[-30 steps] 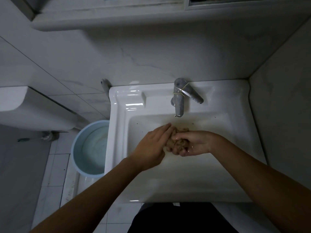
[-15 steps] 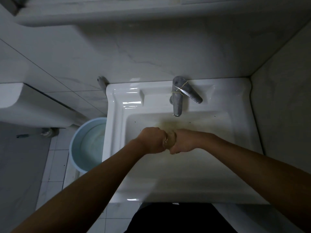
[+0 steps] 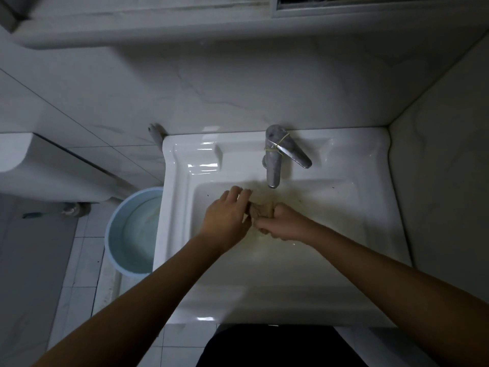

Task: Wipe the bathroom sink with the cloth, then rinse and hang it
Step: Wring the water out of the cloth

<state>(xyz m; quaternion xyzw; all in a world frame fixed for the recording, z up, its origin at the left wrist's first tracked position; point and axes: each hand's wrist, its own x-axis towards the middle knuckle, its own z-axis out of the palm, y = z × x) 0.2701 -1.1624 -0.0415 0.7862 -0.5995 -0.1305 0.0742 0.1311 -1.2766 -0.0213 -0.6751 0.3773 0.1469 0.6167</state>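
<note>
A small brownish cloth (image 3: 262, 210) is bunched up over the basin of the white sink (image 3: 185, 165), just below the metal tap (image 3: 274, 160). My right hand (image 3: 280, 222) grips the cloth in a closed fist. My left hand (image 3: 227, 215) is at the cloth's left end, fingers loosened and extended toward the tap, thumb and fingertips still on the fabric. Most of the cloth is hidden between the hands. Yellowish-brown water stains the basin around and behind the hands.
A light blue bucket (image 3: 132, 231) holding water stands on the tiled floor left of the sink. A white toilet cistern (image 3: 39, 170) is further left. A wall closes in on the right, and a shelf ledge (image 3: 158, 30) runs above.
Half a second ago both fists were clenched together on the cloth. Now my left hand has loosened and its fingers reach forward, baring more cloth. More dirty water lies in the basin.
</note>
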